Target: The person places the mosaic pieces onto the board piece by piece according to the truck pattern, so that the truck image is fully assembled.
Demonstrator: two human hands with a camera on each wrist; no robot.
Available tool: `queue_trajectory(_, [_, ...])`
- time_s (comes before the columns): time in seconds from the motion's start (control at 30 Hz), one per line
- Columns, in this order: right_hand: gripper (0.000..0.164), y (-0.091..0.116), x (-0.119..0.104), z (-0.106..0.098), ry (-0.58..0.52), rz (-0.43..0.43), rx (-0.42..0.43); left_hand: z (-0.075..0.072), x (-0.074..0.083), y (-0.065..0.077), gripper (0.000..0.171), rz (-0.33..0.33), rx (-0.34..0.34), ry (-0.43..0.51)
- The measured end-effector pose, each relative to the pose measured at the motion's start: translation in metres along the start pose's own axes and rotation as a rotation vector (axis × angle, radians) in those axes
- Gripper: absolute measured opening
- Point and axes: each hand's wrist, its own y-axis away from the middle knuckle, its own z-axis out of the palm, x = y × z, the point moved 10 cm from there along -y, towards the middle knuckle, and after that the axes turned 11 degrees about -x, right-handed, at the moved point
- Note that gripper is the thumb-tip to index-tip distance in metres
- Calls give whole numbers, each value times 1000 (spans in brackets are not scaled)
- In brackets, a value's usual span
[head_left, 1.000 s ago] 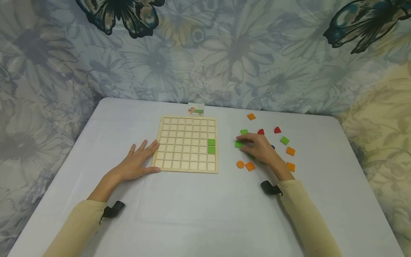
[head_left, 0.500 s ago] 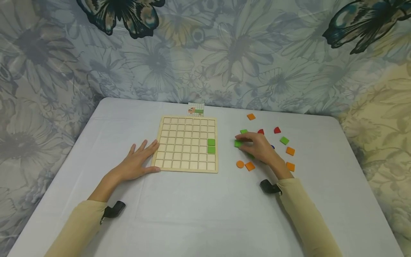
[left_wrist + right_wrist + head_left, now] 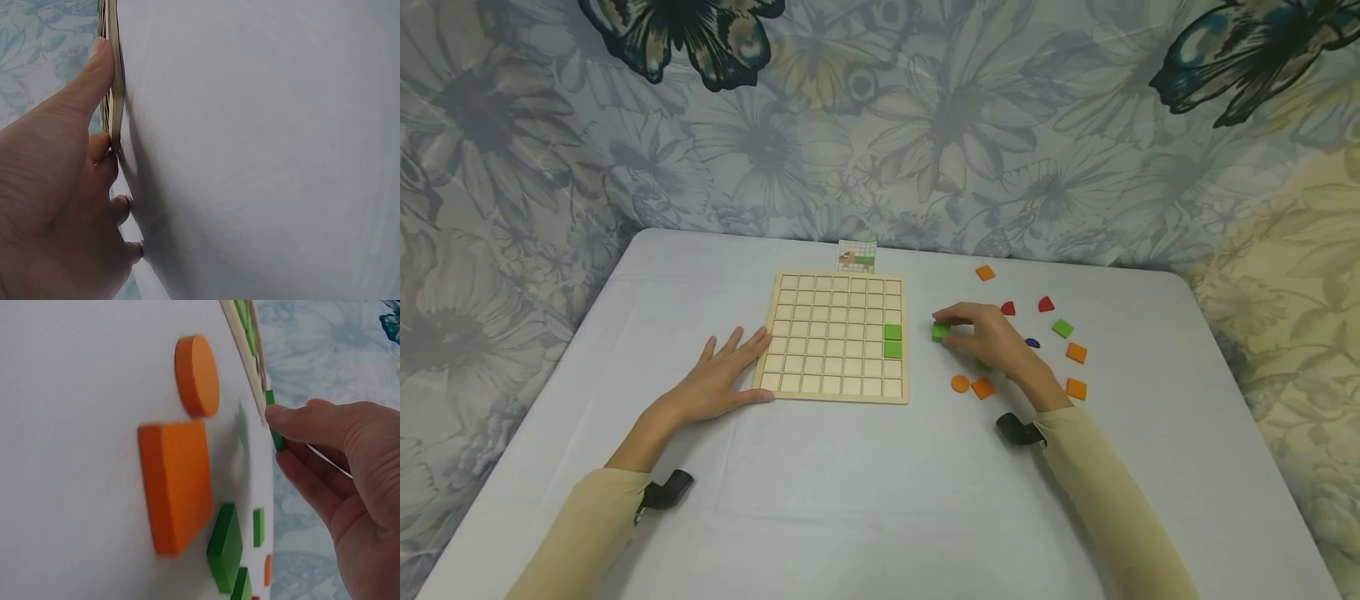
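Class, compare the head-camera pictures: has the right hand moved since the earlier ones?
Yes. The right hand, pinching a green tile, has moved left, closer to the right edge of the grid board.

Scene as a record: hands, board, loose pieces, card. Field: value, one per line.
left hand: fingers spread, touching left edge of board
right hand: pinching held piece, a green one, right of board
board: grid; two green squares in rightmost column, one directly behind the other
loose orange: four squares, one disc
loose red: two pieces
loose blue: one piece
loose green: several; exact count unclear, right hand blocks head view
card: at board's far edge
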Motion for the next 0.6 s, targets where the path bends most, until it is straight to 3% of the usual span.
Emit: queue_trajectory(0.6, [36, -32, -40, 21, 36, -137, -49, 2, -4, -2, 97, -4, -1, 27])
